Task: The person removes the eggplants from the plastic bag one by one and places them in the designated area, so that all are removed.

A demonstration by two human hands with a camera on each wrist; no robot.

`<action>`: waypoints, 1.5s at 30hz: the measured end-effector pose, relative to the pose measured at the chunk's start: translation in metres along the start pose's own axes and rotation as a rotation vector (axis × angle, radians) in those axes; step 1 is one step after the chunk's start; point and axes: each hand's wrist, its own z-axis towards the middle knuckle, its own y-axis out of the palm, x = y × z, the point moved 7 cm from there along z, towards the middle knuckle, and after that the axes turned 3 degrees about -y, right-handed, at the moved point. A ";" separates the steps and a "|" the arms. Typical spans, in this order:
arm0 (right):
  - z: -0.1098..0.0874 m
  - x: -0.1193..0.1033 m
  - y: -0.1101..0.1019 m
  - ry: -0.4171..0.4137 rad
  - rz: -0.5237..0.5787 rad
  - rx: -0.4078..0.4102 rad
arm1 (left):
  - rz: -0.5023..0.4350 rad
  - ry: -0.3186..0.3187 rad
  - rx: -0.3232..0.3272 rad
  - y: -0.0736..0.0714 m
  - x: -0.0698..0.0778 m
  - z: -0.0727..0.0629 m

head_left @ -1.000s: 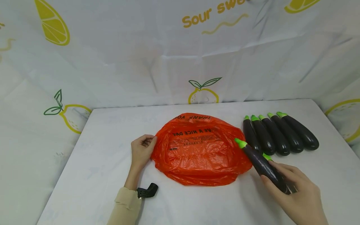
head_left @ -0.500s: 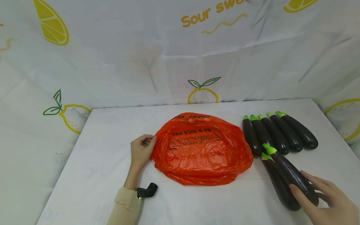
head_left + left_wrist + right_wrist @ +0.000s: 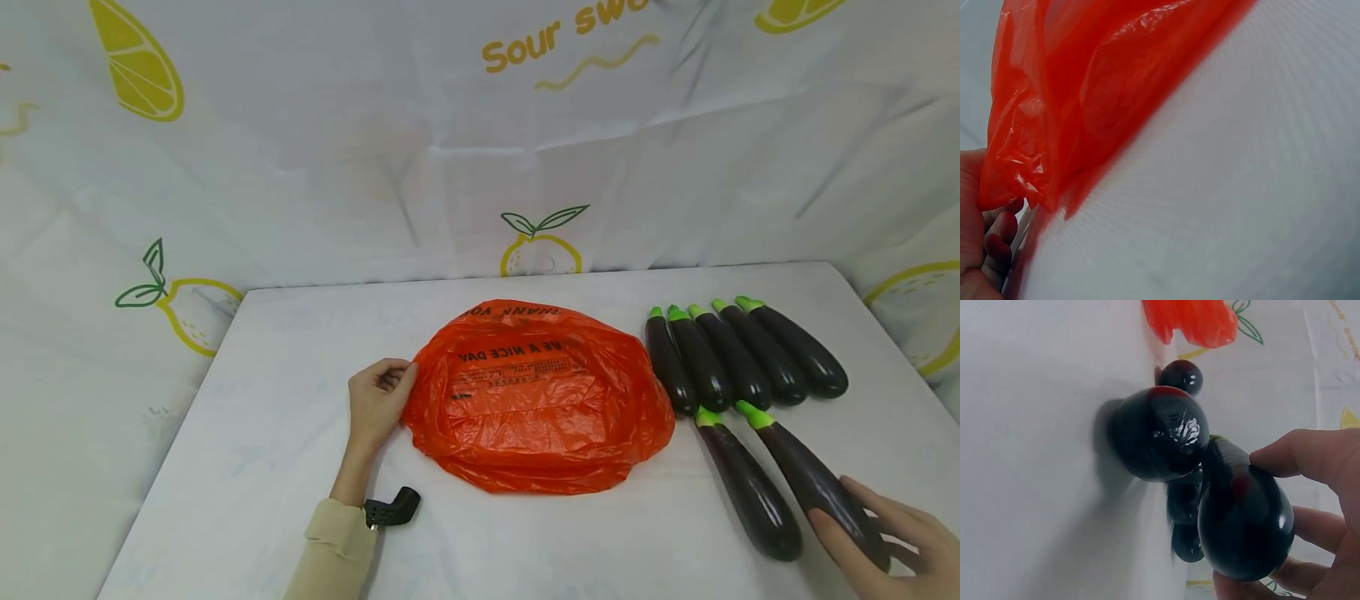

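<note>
A red plastic bag (image 3: 525,408) lies with its mouth spread wide at the middle of the table. My left hand (image 3: 381,400) pinches the bag's left edge between thumb and fingers; the left wrist view shows the crumpled plastic (image 3: 1022,169) at the fingertips. At the lower right, my right hand (image 3: 892,542) holds a dark eggplant (image 3: 821,483) with a green stem, thumb on one side and fingers on the other. Just left of it, another eggplant (image 3: 750,492) lies on the table. The right wrist view shows the held eggplant (image 3: 1244,519) beside that one (image 3: 1160,434).
Several more eggplants (image 3: 731,358) lie side by side right of the bag, stems toward the back. A white table (image 3: 262,467) carries everything. Behind it hangs a white cloth (image 3: 337,167) printed with lemons. A black strap device (image 3: 393,508) sits on the left wrist.
My right hand has moved right and toward the front with its eggplant, away from the bag. The second eggplant now lies apart from it on the table. My left hand stays put.
</note>
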 end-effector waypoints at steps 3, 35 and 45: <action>0.004 0.006 0.004 0.005 -0.050 -0.042 | -0.015 0.013 -0.008 -0.001 -0.001 0.000; 0.016 0.008 0.022 -0.010 -0.064 -0.158 | 0.009 -0.006 -0.006 -0.004 0.036 -0.008; 0.021 0.009 0.023 -0.050 -0.063 -0.170 | 0.035 0.003 -0.004 -0.003 0.036 -0.007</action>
